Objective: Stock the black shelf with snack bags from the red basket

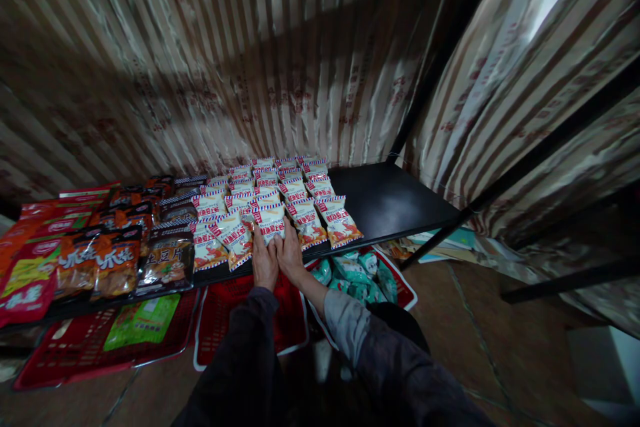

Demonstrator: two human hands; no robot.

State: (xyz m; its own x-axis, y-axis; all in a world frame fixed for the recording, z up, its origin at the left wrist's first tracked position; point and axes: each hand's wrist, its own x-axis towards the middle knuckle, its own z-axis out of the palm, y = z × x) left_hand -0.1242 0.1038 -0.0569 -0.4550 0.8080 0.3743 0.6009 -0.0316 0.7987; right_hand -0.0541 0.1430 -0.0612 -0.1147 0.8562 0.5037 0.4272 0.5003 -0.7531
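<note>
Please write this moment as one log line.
left hand: holding white snack bag; right hand: same bag; position: black shelf front; red basket: below

It's a single head-worn camera, up above and behind the grip, peering forward and down! In from the bottom edge run the sleeves [239,340], out to the left hand [265,262] and right hand [291,255] on the packet [270,221], near the lens, a little below and left of centre. Past the grip, the view carries over the shelf [387,200] to the curtain [240,60]; right of the grip and nearer, it drops to the floor [445,333] (a wide sweep, this).
</note>
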